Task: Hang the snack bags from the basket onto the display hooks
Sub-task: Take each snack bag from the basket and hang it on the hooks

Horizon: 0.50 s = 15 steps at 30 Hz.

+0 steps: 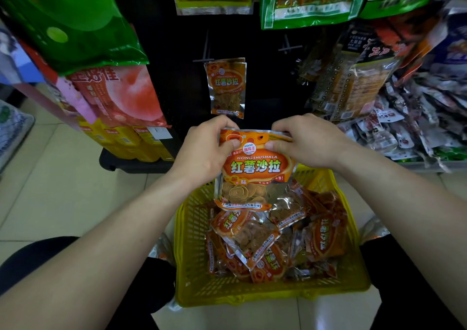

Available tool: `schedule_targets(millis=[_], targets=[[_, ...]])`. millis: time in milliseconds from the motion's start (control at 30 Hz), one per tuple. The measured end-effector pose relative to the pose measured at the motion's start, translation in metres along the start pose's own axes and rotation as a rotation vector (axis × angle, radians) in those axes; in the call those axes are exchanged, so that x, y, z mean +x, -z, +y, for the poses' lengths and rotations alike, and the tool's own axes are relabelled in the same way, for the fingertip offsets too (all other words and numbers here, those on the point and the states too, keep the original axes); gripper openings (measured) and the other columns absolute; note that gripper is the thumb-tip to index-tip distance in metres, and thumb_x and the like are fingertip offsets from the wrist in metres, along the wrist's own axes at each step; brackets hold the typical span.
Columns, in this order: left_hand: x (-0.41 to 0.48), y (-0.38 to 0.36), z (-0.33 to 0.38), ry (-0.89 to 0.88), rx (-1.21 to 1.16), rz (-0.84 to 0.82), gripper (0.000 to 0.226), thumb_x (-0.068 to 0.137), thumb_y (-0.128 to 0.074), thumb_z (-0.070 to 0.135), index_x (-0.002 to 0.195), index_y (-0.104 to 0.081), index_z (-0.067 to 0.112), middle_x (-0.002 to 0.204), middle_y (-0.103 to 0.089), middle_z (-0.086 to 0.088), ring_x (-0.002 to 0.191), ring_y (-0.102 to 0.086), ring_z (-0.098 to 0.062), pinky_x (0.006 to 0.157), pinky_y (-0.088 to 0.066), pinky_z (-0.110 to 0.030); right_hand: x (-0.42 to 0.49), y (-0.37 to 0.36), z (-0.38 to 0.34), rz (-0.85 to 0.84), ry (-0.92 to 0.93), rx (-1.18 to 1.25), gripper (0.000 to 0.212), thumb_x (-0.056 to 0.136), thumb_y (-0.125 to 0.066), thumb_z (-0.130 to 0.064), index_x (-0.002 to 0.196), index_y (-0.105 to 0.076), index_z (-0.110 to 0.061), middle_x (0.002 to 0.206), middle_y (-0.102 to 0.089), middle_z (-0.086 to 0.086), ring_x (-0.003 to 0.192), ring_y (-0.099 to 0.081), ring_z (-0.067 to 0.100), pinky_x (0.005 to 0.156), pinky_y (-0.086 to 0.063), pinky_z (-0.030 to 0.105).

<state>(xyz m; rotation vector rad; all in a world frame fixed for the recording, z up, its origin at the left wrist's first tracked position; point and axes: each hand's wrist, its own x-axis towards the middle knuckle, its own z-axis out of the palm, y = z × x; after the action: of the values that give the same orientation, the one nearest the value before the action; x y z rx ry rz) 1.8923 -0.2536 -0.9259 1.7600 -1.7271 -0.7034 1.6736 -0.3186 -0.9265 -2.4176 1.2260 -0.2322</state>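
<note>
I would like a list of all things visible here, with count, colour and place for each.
held snack bag: one, orange, above the basket
basket: one, yellow, on the floor
snack bags in basket: many, orange, piled loosely
hung snack bags: at least two, orange, on centre hook
empty hook: one, dark, right of the hung bags
green bags: several, hanging at top
left hand: grips held bag's top left
right hand: grips held bag's top right
</note>
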Motion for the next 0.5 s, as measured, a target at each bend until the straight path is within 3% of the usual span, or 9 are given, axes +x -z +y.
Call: schedule_targets(millis=[100, 200, 367, 500], targets=[[-0.001, -0.003, 0.000, -0.035, 0.015, 0.021, 0.018, 0.091, -0.070, 0.024, 0.095, -0.059, 0.037, 0.093, -0.066, 0.013, 0.091, -0.064, -0.009, 0.070, -0.055, -0.026, -0.001, -0.001, -0.006, -0.024, 0.019, -0.055, 0.018, 0.089, -0.055, -0.058, 0.092, -0.052, -0.040, 0.075, -0.060, -0.019, 0.069, -0.052, 0.001, 0.052, -0.034, 0.024], [-0.003, -0.008, 0.000, -0.068, 0.015, 0.020, 0.018, 0.091, -0.071, 0.025, 0.094, -0.059, 0.039, 0.090, -0.066, 0.014, 0.088, -0.064, -0.006, 0.066, -0.050, -0.020, -0.003, -0.006, -0.013, -0.021, 0.033, -0.089, 0.016, 0.086, -0.059, -0.054, 0.092, -0.050, -0.042, 0.072, -0.055, -0.018, 0.072, -0.050, 0.007, 0.054, -0.033, 0.025], [-0.006, -0.011, -0.005, -0.089, 0.032, 0.004, 0.021, 0.091, -0.070, 0.027, 0.093, -0.057, 0.044, 0.093, -0.067, 0.012, 0.095, -0.064, -0.015, 0.075, -0.058, -0.037, -0.006, -0.017, -0.020, -0.038, -0.003, -0.059, 0.009, 0.091, -0.059, -0.046, 0.088, -0.052, -0.043, 0.073, -0.055, -0.017, 0.076, -0.052, 0.011, 0.061, -0.036, 0.029], [-0.006, -0.003, -0.012, -0.072, 0.045, -0.010, 0.021, 0.089, -0.072, 0.034, 0.092, -0.055, 0.046, 0.088, -0.066, 0.016, 0.087, -0.065, -0.005, 0.071, -0.058, -0.032, -0.009, -0.021, -0.026, 0.022, -0.036, -0.137, 0.013, 0.093, -0.056, -0.046, 0.101, -0.061, -0.037, 0.083, -0.060, -0.014, 0.084, -0.060, 0.016, 0.061, -0.036, 0.031]])
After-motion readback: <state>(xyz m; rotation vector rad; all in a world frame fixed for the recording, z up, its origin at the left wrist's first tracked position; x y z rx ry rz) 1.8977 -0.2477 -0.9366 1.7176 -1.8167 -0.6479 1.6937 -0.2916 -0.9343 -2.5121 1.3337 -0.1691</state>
